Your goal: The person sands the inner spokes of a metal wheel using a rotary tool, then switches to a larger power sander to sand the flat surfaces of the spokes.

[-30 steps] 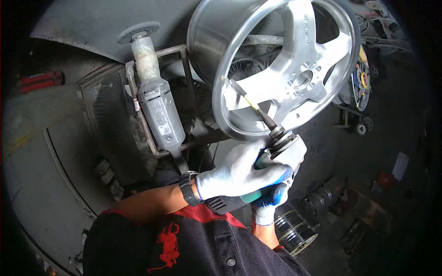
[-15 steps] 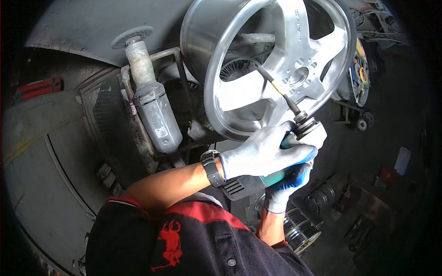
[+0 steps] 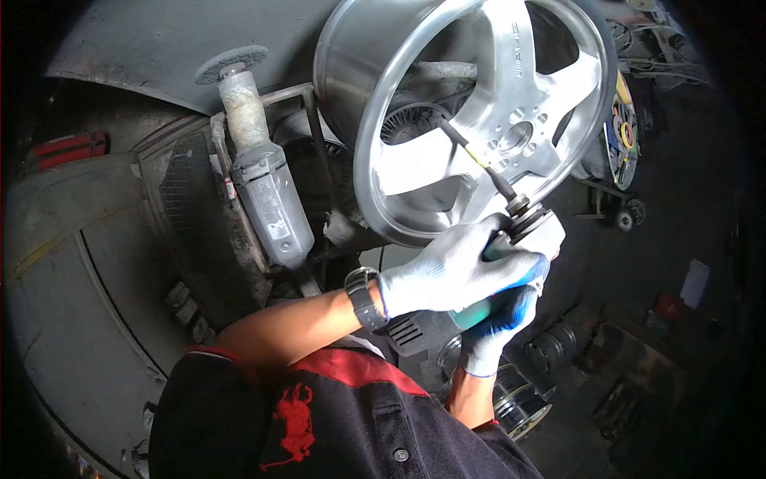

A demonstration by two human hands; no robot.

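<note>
My left hand [image 3: 451,267], in a white glove with blue palm coating, is closed around the front of a green and grey angle grinder [image 3: 476,313]. Below it, my right hand [image 3: 503,329], gloved the same way, grips the grinder's body. From the grinder's head a long dark shaft [image 3: 501,185] with a yellow band points up and left. Its tip lies over the opening between two spokes of a bare silver alloy wheel [image 3: 511,88], close to a spoke edge. The wheel stands tilted, its face toward me.
To the left, a larger grey power tool [image 3: 271,207] with a wrapped neck and round disc [image 3: 231,64] rests on a metal frame [image 3: 315,132]. More wheel rims [image 3: 523,399] lie on the floor at lower right. A red case [image 3: 70,150] sits far left.
The shaft tip has shifted slightly down and left over the wheel opening. Both hands keep their hold on the angle grinder, and the wheel stays in place.
</note>
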